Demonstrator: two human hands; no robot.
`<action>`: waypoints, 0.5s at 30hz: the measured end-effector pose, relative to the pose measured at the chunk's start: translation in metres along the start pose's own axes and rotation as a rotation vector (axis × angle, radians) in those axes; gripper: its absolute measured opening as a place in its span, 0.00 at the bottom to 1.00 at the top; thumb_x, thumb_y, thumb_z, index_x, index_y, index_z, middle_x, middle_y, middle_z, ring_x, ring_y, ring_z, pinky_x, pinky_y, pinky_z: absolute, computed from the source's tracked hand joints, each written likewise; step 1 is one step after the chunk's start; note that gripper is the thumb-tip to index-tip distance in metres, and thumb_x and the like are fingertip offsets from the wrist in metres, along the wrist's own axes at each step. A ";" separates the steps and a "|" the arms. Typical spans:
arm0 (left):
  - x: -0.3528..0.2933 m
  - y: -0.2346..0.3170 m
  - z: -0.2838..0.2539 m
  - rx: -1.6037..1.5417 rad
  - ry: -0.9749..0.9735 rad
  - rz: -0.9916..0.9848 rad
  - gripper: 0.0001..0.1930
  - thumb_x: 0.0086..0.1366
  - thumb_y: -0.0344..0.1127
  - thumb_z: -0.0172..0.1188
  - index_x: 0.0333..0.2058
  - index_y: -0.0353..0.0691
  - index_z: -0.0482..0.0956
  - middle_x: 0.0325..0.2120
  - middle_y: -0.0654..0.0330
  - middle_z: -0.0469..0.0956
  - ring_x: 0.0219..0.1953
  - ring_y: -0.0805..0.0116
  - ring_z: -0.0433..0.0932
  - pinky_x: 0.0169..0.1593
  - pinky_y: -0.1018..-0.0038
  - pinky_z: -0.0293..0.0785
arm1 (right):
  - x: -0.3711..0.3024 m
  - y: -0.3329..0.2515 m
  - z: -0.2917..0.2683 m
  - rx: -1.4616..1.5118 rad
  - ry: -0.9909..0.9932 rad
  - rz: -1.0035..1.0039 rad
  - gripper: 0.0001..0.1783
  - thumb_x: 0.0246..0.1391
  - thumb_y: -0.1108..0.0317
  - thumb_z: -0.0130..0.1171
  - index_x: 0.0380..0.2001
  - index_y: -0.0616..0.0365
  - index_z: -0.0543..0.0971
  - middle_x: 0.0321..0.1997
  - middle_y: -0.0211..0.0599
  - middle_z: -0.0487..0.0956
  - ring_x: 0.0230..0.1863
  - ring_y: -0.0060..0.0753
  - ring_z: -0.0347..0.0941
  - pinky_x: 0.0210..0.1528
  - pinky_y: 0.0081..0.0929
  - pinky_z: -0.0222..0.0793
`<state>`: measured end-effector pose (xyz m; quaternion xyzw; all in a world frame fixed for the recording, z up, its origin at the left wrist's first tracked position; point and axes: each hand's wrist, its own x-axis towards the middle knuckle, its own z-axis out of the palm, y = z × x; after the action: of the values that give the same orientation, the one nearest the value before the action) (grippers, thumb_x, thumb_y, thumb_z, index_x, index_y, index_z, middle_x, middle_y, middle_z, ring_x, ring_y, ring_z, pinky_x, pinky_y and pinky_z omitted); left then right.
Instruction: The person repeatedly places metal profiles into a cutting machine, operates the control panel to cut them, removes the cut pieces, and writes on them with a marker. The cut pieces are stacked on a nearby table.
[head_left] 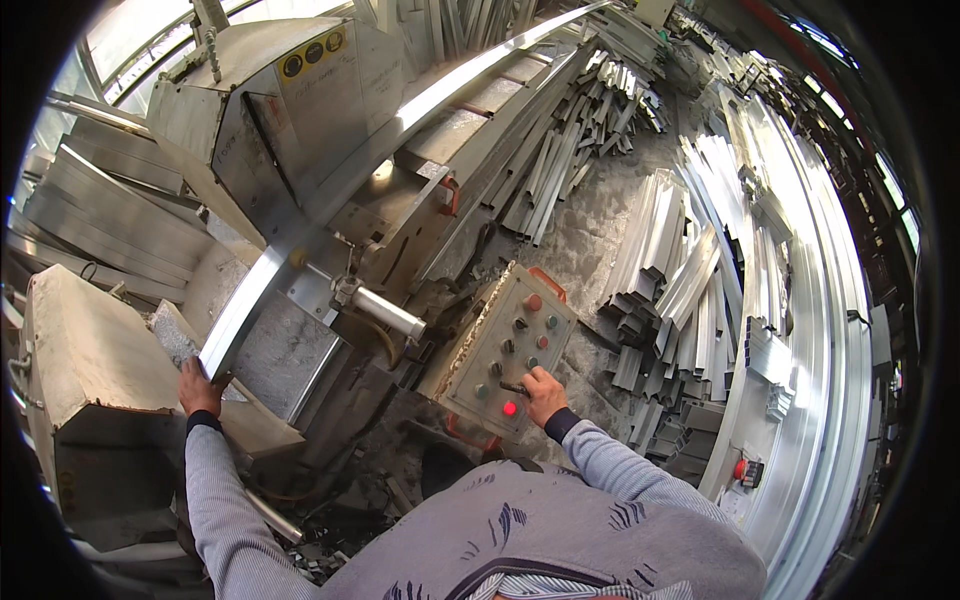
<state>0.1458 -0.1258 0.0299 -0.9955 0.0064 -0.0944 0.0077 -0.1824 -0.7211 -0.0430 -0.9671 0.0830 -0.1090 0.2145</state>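
Observation:
My left hand (200, 388) grips the near end of a long, shiny aluminium profile (243, 305). The profile runs away from me through the cutting machine, past a large beige metal guard (290, 110). My right hand (545, 395) is at the control box (480, 345), its fingers closed around a small dark switch knob (513, 388). Just below that knob a red button (510, 408) glows. Several other buttons and knobs sit on the panel. A silver clamp cylinder (390, 312) lies beside the profile, between my two hands.
A second beige guard (105, 345) stands at the left. Cut profiles (660, 240) lie in heaps on the floor to the right, next to long profiles (810, 300). Orange handles (472, 432) stick out from the control box. Metal offcuts (345, 550) lie near my feet.

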 end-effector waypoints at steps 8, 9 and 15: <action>0.004 -0.002 0.001 0.012 -0.049 -0.011 0.40 0.47 0.54 0.76 0.53 0.38 0.70 0.48 0.48 0.74 0.50 0.44 0.74 0.52 0.56 0.72 | -0.028 -0.028 -0.043 0.048 0.071 0.388 0.24 0.46 0.55 0.65 0.48 0.49 0.79 0.45 0.41 0.79 0.49 0.50 0.73 0.52 0.42 0.71; 0.004 -0.001 0.002 0.024 -0.047 -0.014 0.41 0.47 0.55 0.76 0.54 0.38 0.70 0.49 0.48 0.74 0.50 0.45 0.74 0.52 0.56 0.72 | -0.034 -0.028 -0.048 0.069 0.065 0.480 0.26 0.47 0.53 0.64 0.50 0.49 0.79 0.46 0.42 0.79 0.50 0.50 0.73 0.53 0.41 0.70; -0.014 0.033 -0.002 0.070 0.103 -0.213 0.49 0.49 0.54 0.76 0.65 0.38 0.63 0.64 0.48 0.65 0.64 0.49 0.65 0.66 0.58 0.62 | -0.073 -0.007 -0.065 0.438 0.096 0.668 0.18 0.51 0.61 0.60 0.45 0.57 0.81 0.37 0.51 0.81 0.41 0.53 0.79 0.46 0.39 0.73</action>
<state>0.1314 -0.1584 0.0286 -0.9835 -0.1023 -0.1459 0.0319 -0.2682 -0.7255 0.0048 -0.8121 0.3776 -0.0934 0.4350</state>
